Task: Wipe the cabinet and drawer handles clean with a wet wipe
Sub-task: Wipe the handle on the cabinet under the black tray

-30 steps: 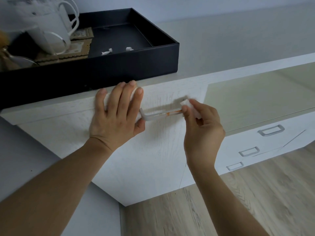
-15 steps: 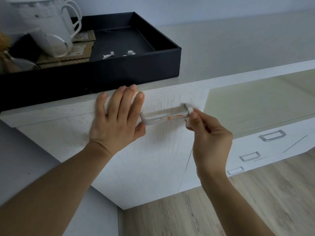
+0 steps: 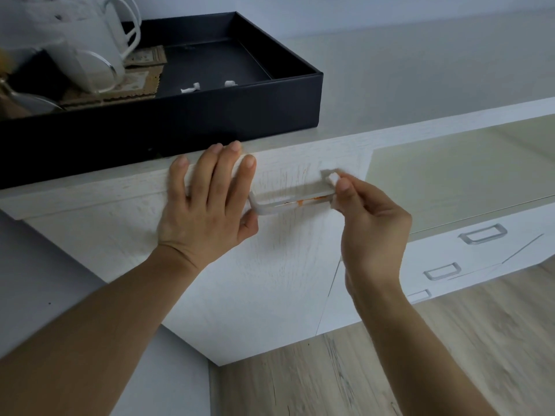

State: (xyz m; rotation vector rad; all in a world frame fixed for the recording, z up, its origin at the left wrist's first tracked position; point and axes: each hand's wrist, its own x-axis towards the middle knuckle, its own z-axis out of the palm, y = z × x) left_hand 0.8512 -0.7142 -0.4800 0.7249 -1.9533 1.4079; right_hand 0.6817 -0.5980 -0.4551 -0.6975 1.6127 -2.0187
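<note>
A white bar handle is fixed to the white cabinet front. Orange smears run along the right half of its front face. My right hand pinches a small folded white wet wipe against the handle's right end. My left hand lies flat on the cabinet front just left of the handle, fingers straight and reaching up to the top edge, thumb beside the handle's left end.
A black tray sits on the cabinet top and holds white mugs, brown packets and two small white scraps. To the right are a pale green panel and drawers with metal handles. Wooden floor lies below.
My right hand has worked the wipe around the handle's right end, dropping slightly and coming back up. The orange smear looks more spread along the bar. My left hand has stayed put.
</note>
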